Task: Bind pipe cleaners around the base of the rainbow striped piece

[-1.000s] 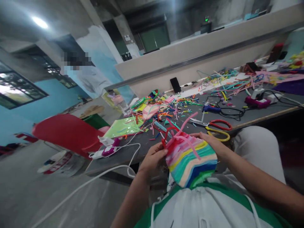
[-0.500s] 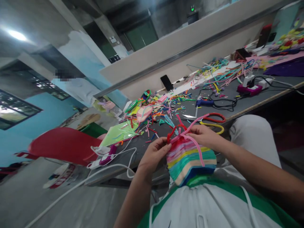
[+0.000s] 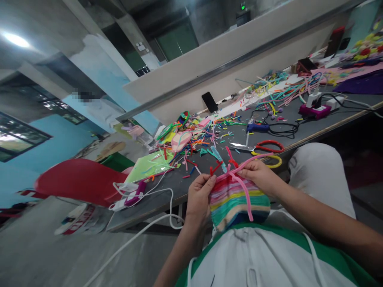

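Observation:
A striped rainbow piece made of pipe cleaners (image 3: 236, 203) rests against my chest, below the table edge. My left hand (image 3: 201, 195) is closed, pinching its upper left edge by a red pipe cleaner end (image 3: 215, 168). My right hand (image 3: 259, 174) is closed on the top right edge, gripping a pink pipe cleaner (image 3: 245, 195) that loops down over the stripes. Red-and-yellow scissors (image 3: 263, 150) lie on the table just beyond my right hand.
The grey table (image 3: 299, 133) is littered with cut pipe cleaner bits, a blue glue gun (image 3: 257, 128) with black cable, a purple power strip (image 3: 312, 111), a phone (image 3: 209, 102) leaning on the wall and a green sheet (image 3: 149, 165). A red chair (image 3: 77, 179) stands left.
The rainbow piece has dropped lower against my chest and both hands have closed in on its top edge. The pink pipe cleaner now hangs down over the stripes.

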{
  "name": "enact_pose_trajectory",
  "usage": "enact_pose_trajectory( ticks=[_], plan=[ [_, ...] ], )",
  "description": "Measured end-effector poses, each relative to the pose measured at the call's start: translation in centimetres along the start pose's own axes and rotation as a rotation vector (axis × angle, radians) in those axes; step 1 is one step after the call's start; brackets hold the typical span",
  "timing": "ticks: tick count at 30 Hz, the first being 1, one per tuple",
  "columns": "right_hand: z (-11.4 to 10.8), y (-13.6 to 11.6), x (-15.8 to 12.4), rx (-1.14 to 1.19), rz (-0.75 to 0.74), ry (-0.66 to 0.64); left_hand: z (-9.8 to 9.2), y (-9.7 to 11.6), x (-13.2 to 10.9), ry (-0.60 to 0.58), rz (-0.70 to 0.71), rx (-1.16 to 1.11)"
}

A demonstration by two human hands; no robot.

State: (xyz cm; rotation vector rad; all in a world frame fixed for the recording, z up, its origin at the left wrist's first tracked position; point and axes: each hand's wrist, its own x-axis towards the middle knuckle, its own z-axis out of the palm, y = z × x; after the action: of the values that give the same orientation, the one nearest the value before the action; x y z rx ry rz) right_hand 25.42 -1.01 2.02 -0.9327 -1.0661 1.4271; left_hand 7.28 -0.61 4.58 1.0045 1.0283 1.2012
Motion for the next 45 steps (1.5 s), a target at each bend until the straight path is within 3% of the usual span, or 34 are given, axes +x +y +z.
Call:
enact_pose_trajectory(
  ticks=[3, 8, 20, 27, 32, 40, 45],
  plan=[
    [-0.2, 0.6, 0.0, -0.006, -0.028, -0.002, -0.3, -0.2, -0.3, -0.025, -0.022, -0.014],
    [-0.3, 0.6, -0.1, -0.083, -0.007, -0.028, -2.0, -0.2, 0.0, -0.180, -0.061, 0.094],
    [1.3, 0.3, 0.3, -0.106, 0.058, 0.006, -3.6, 0.3, 2.1, -0.161, 0.134, 0.448],
    [1.8, 0.5, 0.1, -0.125, 0.084, 0.031, -3.7, -0.3, 1.6, -0.127, 0.015, 0.302],
    [2.0, -0.1, -0.3, -0.217, 0.118, 0.039, -3.7, -0.3, 1.3, -0.136, 0.030, 0.282],
    [1.8, 0.8, 0.0, -0.108, 0.233, 0.027, -4.8, -0.6, 0.8, -0.136, 0.115, 0.304],
    [1.5, 1.2, 0.1, -0.115, 0.208, 0.090, -5.5, -1.9, 0.9, -0.087, -0.034, 0.144]
  ],
)
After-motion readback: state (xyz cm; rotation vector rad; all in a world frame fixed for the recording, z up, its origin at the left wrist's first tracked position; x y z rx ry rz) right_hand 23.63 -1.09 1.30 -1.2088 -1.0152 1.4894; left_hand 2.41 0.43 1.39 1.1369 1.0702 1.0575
